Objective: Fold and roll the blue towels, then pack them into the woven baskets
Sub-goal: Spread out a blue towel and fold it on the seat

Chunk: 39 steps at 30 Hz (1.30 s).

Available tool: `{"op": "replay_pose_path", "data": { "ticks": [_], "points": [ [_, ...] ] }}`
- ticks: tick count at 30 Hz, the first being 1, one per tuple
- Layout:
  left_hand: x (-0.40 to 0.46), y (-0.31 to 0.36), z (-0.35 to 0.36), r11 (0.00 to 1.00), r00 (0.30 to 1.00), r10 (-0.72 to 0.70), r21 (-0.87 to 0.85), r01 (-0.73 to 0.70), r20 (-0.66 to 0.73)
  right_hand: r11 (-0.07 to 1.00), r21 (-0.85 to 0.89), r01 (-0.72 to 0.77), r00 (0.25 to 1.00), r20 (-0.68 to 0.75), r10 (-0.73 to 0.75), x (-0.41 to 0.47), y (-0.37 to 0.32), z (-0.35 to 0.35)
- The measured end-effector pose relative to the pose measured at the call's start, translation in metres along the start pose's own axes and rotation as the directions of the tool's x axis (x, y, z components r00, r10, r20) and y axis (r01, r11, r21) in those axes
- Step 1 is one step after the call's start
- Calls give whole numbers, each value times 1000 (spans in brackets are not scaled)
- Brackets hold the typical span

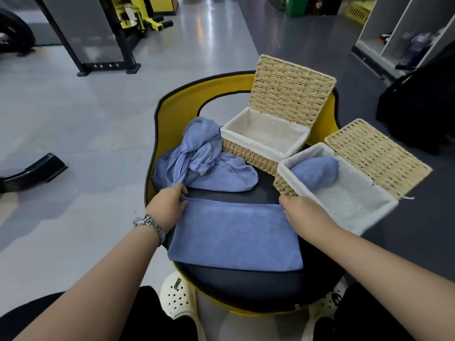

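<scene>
A blue towel (234, 235), folded flat into a rectangle, lies on the black seat (246, 281) in front of me. My left hand (170, 203) pinches its far left corner. My right hand (302, 210) holds its far right corner. A heap of crumpled blue towels (202, 158) lies behind the flat one at the left. Two woven baskets with white cloth liners stand with lids up: the far basket (261, 146) holds nothing, and the near right basket (344, 193) has one rolled blue towel (317, 173) at its far end.
The seat has a yellow curved back (221, 82) behind the baskets. Grey floor spreads to the left, with a black metal frame (103, 45) and yellow equipment (138, 16) beyond. White shelving (403, 33) stands at the far right. My cream clogs (179, 296) show below the seat.
</scene>
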<state>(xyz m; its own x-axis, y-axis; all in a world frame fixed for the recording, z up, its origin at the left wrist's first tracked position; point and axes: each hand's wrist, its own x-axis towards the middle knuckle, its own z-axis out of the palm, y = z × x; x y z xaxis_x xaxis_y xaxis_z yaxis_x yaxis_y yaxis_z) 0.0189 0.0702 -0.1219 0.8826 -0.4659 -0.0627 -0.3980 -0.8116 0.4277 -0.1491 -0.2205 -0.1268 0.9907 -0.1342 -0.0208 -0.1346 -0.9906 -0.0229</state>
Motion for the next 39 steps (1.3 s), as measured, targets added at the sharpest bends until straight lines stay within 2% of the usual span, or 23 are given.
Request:
{"op": "replay_pose_path", "data": {
  "ticks": [4,8,10,13,16,18,20,22,26,30,32,34,36,37,39],
  "points": [
    [-3,3,2,999,1000,10,40,-10,-19,980,-199,33,998,-53,-44,0,-5,6],
    [-10,8,1,987,997,79,142,-76,-15,976,-192,105,988,-88,-124,-4,-11,5],
    [-19,8,5,963,994,83,250,-99,74,968,-217,125,990,-41,-137,-10,-13,12],
    [-29,7,13,942,981,35,322,-96,190,976,-193,100,994,52,-91,-16,-12,22],
    [-35,10,13,941,984,44,325,-99,170,975,-199,102,995,0,-104,-18,-13,20],
    [-39,12,12,966,995,2,258,-27,96,976,-189,105,994,-1,-108,-19,-15,21],
    [-43,12,12,973,994,-100,213,87,51,977,-175,120,992,49,-113,-24,-18,24],
    [-46,12,13,966,983,-159,220,135,91,977,-179,118,992,67,-107,-25,-19,24],
    [-48,9,13,953,968,-205,254,162,149,971,-219,95,995,-10,-100,-23,-23,13],
    [-52,11,9,916,932,-286,348,198,223,961,-248,120,991,-28,-131,-20,-31,6],
    [-54,12,6,920,911,-328,306,247,251,960,-246,132,986,-67,-152,-17,-38,3],
    [-57,16,1,932,907,-339,223,287,251,965,-210,160,977,-104,-185,-16,-49,-5],
    [-62,27,-5,954,945,-280,161,254,169,975,-99,198,969,-130,-210,-17,-63,-15],
    [-65,35,-6,969,968,-227,123,214,106,981,2,192,973,-127,-190,-18,-70,-19],
    [-73,58,-6,994,994,-113,14,113,9,942,317,112,993,-79,-92,-23,-86,-32]
  ]
}}
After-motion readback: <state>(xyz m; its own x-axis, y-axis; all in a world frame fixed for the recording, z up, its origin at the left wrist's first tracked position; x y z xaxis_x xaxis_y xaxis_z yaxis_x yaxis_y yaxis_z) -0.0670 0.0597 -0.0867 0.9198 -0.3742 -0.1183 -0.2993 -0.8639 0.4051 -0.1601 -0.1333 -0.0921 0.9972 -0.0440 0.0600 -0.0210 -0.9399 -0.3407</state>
